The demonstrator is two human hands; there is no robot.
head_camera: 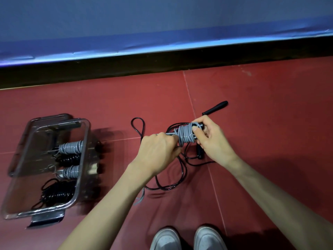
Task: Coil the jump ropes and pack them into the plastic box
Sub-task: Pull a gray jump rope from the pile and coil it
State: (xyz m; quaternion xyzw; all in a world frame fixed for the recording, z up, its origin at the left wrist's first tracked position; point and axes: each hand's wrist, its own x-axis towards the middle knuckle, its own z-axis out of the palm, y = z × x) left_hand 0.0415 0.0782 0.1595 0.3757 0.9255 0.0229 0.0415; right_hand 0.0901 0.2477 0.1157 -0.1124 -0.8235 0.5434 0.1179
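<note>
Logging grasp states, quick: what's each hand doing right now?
Left hand: closed, gripping the near end of the grey jump rope bundle.
Right hand: closed, pinching the grey coils and handle end.

Open red floor (90, 105) lies between the plastic box (82, 159) and my hands; I see a free lane there toward the box's open top. Inside the box, four coiled ropes (71, 147) fill the right half; the left half shows bare bottom. The box lid (45, 121) leans behind the far end and blocks approach from that side. Under my left hand (158, 152) and right hand (212, 139), the loose black rope (167, 186) sprawls in loops on the floor, a snag hazard. A black handle (215, 107) lies just beyond my right hand. The blue mat edge (162, 49) bounds the far side. My shoes (187, 239) close the near side.
</note>
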